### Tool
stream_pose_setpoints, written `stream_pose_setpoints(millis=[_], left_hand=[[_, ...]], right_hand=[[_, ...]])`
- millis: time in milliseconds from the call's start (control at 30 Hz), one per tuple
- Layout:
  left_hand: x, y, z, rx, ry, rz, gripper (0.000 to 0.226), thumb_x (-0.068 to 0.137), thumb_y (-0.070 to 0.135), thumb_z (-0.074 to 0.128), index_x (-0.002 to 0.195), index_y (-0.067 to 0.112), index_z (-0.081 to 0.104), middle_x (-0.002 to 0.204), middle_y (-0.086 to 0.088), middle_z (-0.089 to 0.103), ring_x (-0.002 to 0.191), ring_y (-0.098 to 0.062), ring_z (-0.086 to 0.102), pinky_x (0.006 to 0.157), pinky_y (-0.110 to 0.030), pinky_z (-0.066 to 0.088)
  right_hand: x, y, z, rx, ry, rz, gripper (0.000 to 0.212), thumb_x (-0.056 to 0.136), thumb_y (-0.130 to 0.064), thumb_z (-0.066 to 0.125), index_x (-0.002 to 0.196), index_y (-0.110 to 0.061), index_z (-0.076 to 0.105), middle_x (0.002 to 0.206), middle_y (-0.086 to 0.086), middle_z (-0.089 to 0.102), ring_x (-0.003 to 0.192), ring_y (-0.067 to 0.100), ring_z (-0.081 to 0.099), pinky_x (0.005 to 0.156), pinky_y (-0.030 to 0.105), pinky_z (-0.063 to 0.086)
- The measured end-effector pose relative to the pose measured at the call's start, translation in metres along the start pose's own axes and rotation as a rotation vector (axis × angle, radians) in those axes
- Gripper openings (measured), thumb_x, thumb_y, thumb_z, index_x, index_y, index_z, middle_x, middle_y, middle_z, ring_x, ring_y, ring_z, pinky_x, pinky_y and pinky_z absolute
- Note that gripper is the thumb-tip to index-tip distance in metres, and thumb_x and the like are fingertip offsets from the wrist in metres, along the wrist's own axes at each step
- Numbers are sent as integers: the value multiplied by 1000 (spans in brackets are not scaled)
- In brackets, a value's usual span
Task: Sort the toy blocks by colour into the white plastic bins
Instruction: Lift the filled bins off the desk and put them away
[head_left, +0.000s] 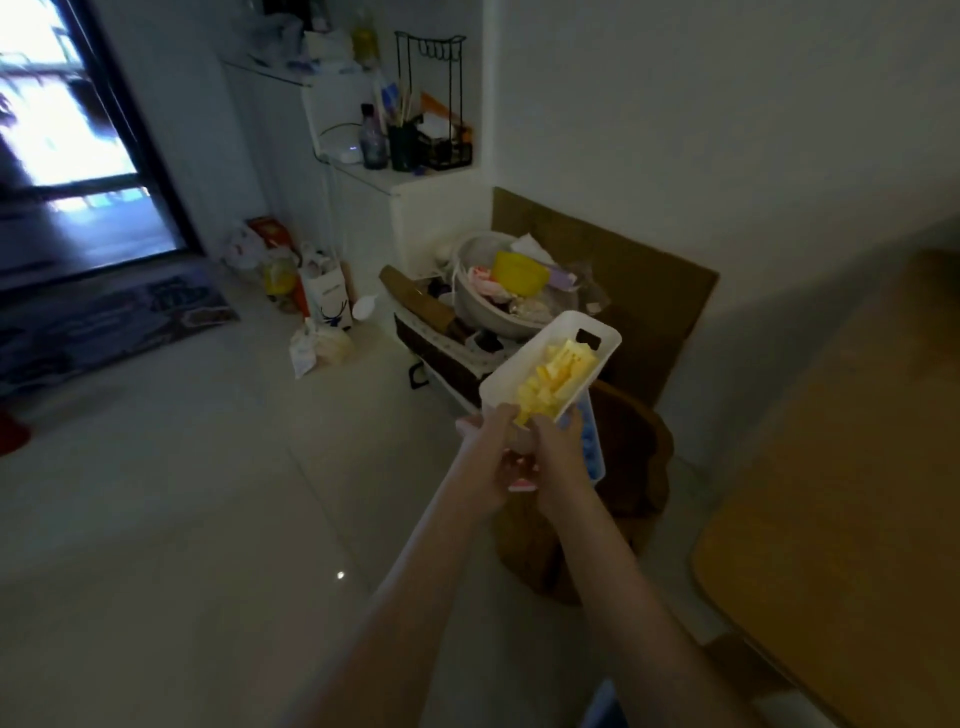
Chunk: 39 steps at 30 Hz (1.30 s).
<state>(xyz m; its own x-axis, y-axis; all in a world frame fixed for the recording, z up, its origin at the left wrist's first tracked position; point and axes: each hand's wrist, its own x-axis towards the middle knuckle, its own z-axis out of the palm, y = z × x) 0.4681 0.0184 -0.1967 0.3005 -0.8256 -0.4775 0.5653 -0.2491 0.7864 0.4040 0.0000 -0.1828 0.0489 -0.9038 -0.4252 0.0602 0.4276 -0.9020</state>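
holding a stack of bins out in front of me, both arms stretched forward and almost straight, wrists close together. my left hand (493, 452) and right hand (561, 457) grip the near end of the stack side by side, fingers curled over it. the top white bin (519, 364) is long and narrow, with a handle slot in its far wall, and it points away from me and to the right. it is full of yellow blocks (556, 376) and shows no other colour. just beneath it, peeking out on the right, is a second bin (597, 470) with blue blocks (589, 441) in it. something pink (522, 486) shows under my hands. i cannot tell whether it is a third bin.

i judge the sorting to be finished, or close to it, for these colours, and the step in hand to be carrying the stack. the next move calls for a flat place to set it down, and for keeping the bins level so that no blocks slide out.

the stack hangs over a brown wooden stool (639, 467). a wooden table (831, 493) is at the right edge. beyond the bins, a cluttered basket (467, 283) sits on the pale tiled floor (208, 493). the room is dim.
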Motion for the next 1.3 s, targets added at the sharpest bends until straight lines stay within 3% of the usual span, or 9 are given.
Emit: stream_pose_setpoints(millis=[167,267,433,500,567,700,833,1100,1300], left_hand=[[36,-12,25,252,-164,157,46,89,60,50,116,22,49,108,-9,60,95,-23,64,74,-37,56],[58,-35,31,353,1,136,24,98,43,42,101,22,54,90,-3,62,78,-12,63,61,-23,49],[96,-77,33,1056,136,251,23,94,27,47,112,12,52,103,-5,59,95,-21,59,61,-22,43],[110,-89,35,1239,153,273,34,93,32,48,123,16,50,111,-3,59,99,-21,57,73,-27,44],[121,-97,38,1345,172,270,35,91,33,51,123,16,50,112,-4,61,100,-24,58,85,-37,49],[129,-105,39,1451,176,271,29,94,18,47,122,10,46,110,-10,59,96,-25,61,82,-41,54],[134,-105,33,1451,215,276,46,96,20,45,139,9,32,130,-13,48,113,-27,52,93,-39,47],[142,-100,18,1514,230,342,31,90,16,52,120,9,47,116,-11,55,107,-28,53,93,-42,44],[145,-104,10,1498,168,365,33,91,17,48,123,11,43,121,-16,52,112,-35,52,95,-51,42]], right_hand=[[49,15,-48,210,4,-25,43,96,-6,43,139,-11,38,124,19,56,81,18,63,67,32,55],[72,23,-68,183,125,-71,47,95,-10,49,138,-27,41,119,2,56,98,17,59,66,27,55],[103,34,-103,257,264,-32,41,94,-17,50,134,-26,47,125,6,52,108,28,55,76,40,57],[116,42,-114,188,333,-40,36,94,-26,47,130,-28,51,125,6,54,108,26,56,78,41,56],[124,47,-123,156,388,-35,33,94,-26,45,127,-25,54,120,5,57,101,22,57,67,32,53],[132,57,-131,242,427,10,35,94,-16,43,126,-15,57,115,8,60,96,23,60,59,28,50],[132,65,-130,375,403,55,36,93,-12,42,126,-17,56,110,7,62,94,24,61,63,30,53],[140,85,-144,218,479,76,30,90,-13,42,115,-20,59,99,3,61,85,18,58,56,25,45],[145,104,-140,111,260,119,26,96,-28,46,122,-26,54,98,-6,62,89,12,60,73,30,54]])
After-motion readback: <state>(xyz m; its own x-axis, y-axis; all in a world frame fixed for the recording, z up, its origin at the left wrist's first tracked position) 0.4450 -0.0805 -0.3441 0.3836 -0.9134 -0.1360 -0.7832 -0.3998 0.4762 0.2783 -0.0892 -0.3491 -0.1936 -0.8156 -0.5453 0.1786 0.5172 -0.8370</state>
